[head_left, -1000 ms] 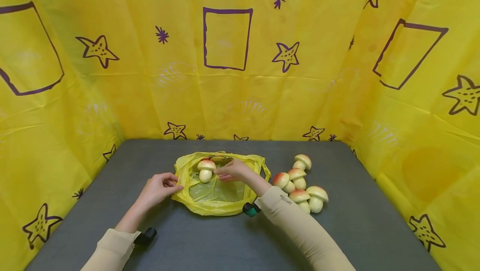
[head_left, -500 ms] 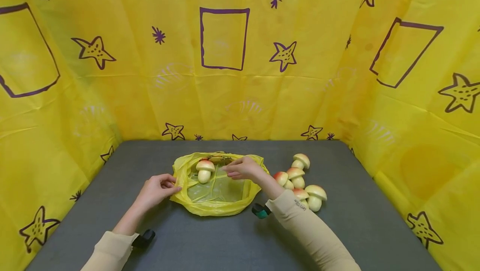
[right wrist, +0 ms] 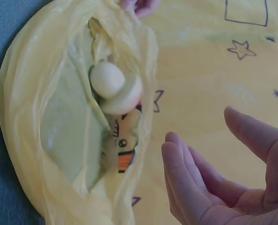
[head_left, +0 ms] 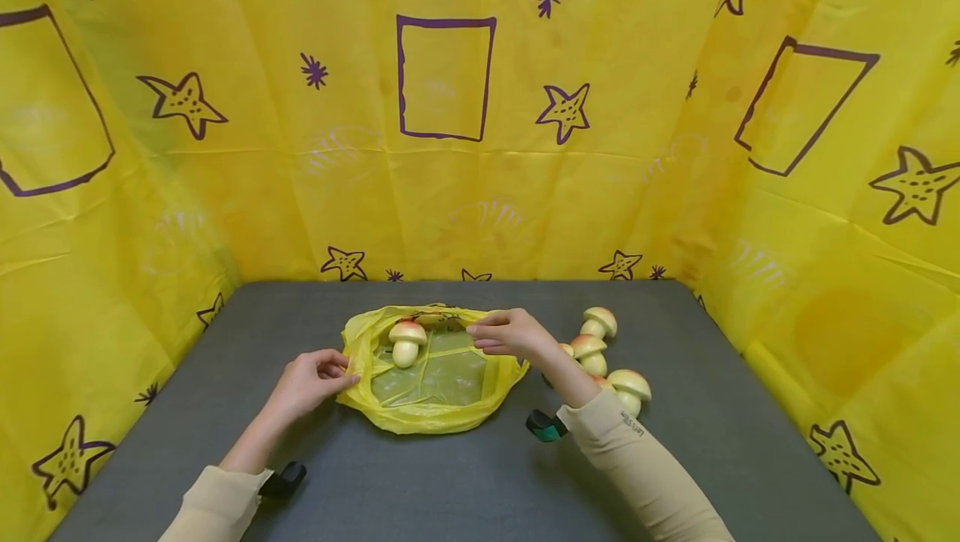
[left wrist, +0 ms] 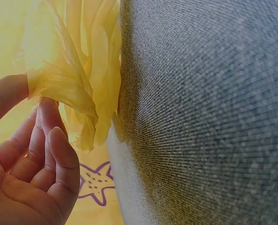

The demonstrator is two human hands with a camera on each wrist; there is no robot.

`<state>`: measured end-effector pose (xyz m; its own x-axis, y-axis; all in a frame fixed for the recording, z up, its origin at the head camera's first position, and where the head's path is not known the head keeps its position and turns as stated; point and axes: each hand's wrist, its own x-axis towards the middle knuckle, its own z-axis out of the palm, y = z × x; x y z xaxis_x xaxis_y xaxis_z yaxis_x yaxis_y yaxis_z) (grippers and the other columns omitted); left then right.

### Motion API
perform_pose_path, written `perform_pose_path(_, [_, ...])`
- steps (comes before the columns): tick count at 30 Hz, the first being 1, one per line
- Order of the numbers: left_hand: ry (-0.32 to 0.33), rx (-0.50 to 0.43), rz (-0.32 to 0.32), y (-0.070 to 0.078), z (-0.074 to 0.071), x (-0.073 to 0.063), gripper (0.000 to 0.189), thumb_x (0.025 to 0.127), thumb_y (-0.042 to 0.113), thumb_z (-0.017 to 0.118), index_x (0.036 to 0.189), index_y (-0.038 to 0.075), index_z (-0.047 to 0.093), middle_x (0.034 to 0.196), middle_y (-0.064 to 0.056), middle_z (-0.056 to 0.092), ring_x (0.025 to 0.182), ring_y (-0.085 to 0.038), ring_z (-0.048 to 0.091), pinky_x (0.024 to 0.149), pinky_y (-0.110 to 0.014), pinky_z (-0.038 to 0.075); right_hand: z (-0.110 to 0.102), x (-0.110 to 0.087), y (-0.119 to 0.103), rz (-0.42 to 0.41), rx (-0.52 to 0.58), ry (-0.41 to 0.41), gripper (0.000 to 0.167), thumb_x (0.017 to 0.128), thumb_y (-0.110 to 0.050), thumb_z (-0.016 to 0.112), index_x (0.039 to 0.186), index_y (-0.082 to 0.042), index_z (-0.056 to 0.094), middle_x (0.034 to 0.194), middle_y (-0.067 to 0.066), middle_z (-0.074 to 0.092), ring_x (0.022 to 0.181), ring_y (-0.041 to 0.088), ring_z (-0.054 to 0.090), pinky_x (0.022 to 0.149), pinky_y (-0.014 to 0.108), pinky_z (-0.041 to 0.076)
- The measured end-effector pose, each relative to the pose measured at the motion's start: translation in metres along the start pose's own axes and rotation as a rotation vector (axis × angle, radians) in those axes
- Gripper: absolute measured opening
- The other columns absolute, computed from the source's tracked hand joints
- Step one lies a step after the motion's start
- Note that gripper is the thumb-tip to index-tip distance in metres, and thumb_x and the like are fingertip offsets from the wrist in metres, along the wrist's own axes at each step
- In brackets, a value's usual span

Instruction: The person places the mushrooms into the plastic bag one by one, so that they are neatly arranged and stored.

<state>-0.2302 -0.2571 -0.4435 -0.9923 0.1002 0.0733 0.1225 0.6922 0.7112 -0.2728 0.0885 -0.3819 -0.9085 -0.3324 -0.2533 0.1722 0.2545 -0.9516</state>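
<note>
A yellow plastic bag (head_left: 420,419) lies spread with its mouth upward on the table. Inside it, toward the left, is a toy mushroom (head_left: 406,353) with a red-tinged cap; the right wrist view shows the same mushroom (right wrist: 108,80) against the bag's inner wall. My left hand (head_left: 311,383) pinches the bag's left rim, and the left wrist view shows the yellow film (left wrist: 66,91) caught at the fingertips. Over the bag's right rim is my right hand (head_left: 513,333), holding nothing, its thumb apart from the fingers in the right wrist view.
Several more toy mushrooms (head_left: 628,388) stand in a cluster right of the bag, partly hidden behind my right forearm. The dark grey table (head_left: 420,492) is enclosed by yellow cloth walls (head_left: 465,175) with purple drawings. Each wrist carries a black strapped camera.
My right hand has moved away from the mushroom in the bag, rightward to the bag's right rim. The mushroom stays in the bag, and my left hand keeps its pinch.
</note>
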Motion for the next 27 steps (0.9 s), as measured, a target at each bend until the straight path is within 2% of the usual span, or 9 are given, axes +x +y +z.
perform_pose_path(3, [0.003,0.001,0.003,0.0,0.0,0.0,0.037,0.079,0.032,0.077,0.099,0.003,0.065,0.082,-0.004,0.064,0.071,-0.012,0.054,0.058,-0.023,0.045,-0.006,-0.005,0.0,-0.019,-0.005,-0.006,0.046,0.089,-0.025,0.067,0.124,0.002,0.057,0.122,0.021,0.061,0.109,0.03,0.063,0.093,0.041,0.048])
perform_pose_path(7, [0.008,-0.002,0.009,0.0,0.0,-0.001,0.036,0.079,0.031,0.077,0.099,0.003,0.065,0.083,-0.004,0.064,0.071,-0.012,0.055,0.058,-0.022,0.045,-0.014,-0.012,0.001,-0.028,-0.017,0.011,0.047,0.089,-0.026,0.067,0.125,0.002,0.057,0.122,0.02,0.062,0.112,0.032,0.061,0.093,0.04,0.049])
perform_pose_path(16, [0.015,0.005,0.015,-0.001,-0.001,-0.002,0.036,0.079,0.03,0.077,0.099,0.002,0.065,0.082,-0.004,0.064,0.07,-0.012,0.055,0.058,-0.022,0.046,-0.031,-0.022,0.005,-0.047,-0.043,0.046,0.05,0.09,-0.026,0.066,0.126,0.005,0.054,0.123,0.022,0.06,0.11,0.032,0.062,0.09,0.039,0.05])
perform_pose_path(22, [0.011,0.001,0.006,0.0,0.0,-0.003,0.036,0.079,0.03,0.077,0.099,0.002,0.065,0.082,-0.004,0.065,0.07,-0.012,0.055,0.058,-0.022,0.046,-0.043,-0.029,0.009,-0.029,-0.03,0.08,0.05,0.088,-0.027,0.067,0.125,0.006,0.055,0.122,0.022,0.061,0.11,0.032,0.062,0.088,0.037,0.052])
perform_pose_path(27, [0.004,-0.006,0.004,0.001,0.001,-0.003,0.037,0.079,0.03,0.077,0.1,0.002,0.065,0.082,-0.004,0.065,0.07,-0.012,0.055,0.058,-0.022,0.046,-0.055,-0.036,0.014,-0.022,-0.033,0.1,0.05,0.089,-0.028,0.066,0.126,0.005,0.055,0.123,0.022,0.06,0.11,0.031,0.062,0.092,0.04,0.049])
